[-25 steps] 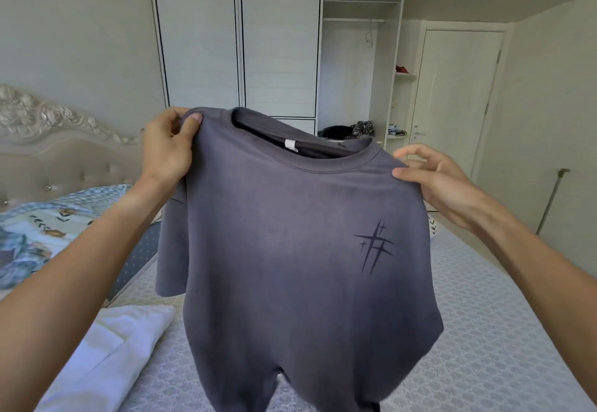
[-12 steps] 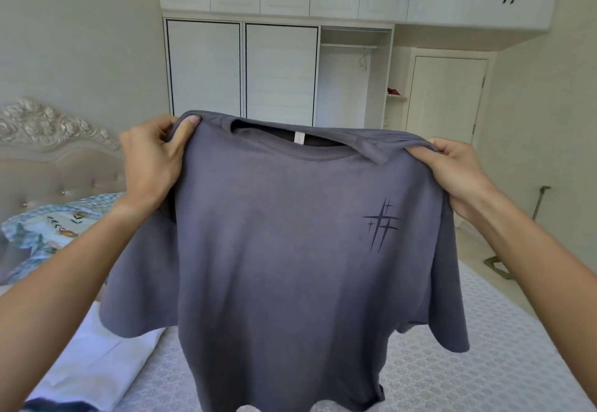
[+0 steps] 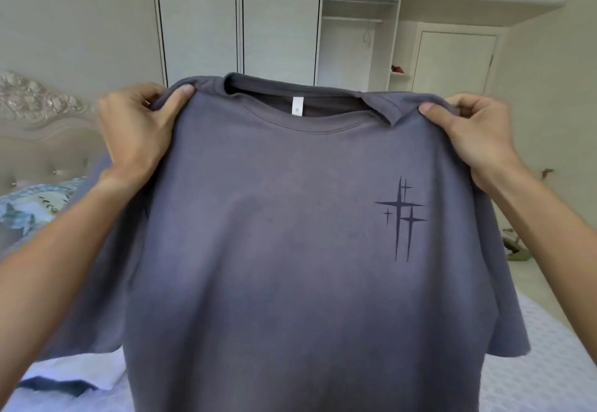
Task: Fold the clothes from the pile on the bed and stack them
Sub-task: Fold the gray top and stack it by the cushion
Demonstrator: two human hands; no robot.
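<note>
Above the bed (image 3: 533, 379), held up in front of the camera: one grey T-shirt (image 3: 290, 250), short-sleeved, front facing the viewer, filling most of the frame. Left hand (image 3: 135, 133) grips the left shoulder seam, thumb (image 3: 177, 98) pressed on the front of the cloth, fingers curled behind it. Right hand (image 3: 468, 133) grips the right shoulder likewise, thumb (image 3: 429, 111) on the front, fingers bent over the top edge; a small fold of fabric stands up beside the collar (image 3: 307, 127) on that side. White label (image 3: 297, 106) shows inside the neck at the back. Dark print (image 3: 400, 217) of thin crossed stars sits on the chest toward the right. Both sleeves hang loose below the hands; body of the shirt hangs straight down, lower hem out of frame. Beneath, at lower left: white cloth (image 3: 84, 369) with a dark garment edge (image 3: 55, 387) lying on the pale quilted bed. Carved headboard (image 3: 35, 104) and patterned pillow (image 3: 29, 205) at far left. Behind: white wardrobe (image 3: 239, 33) with sliding doors and an open hanging bay, overhead cabinets, and a closed door (image 3: 452, 59) at right.
</note>
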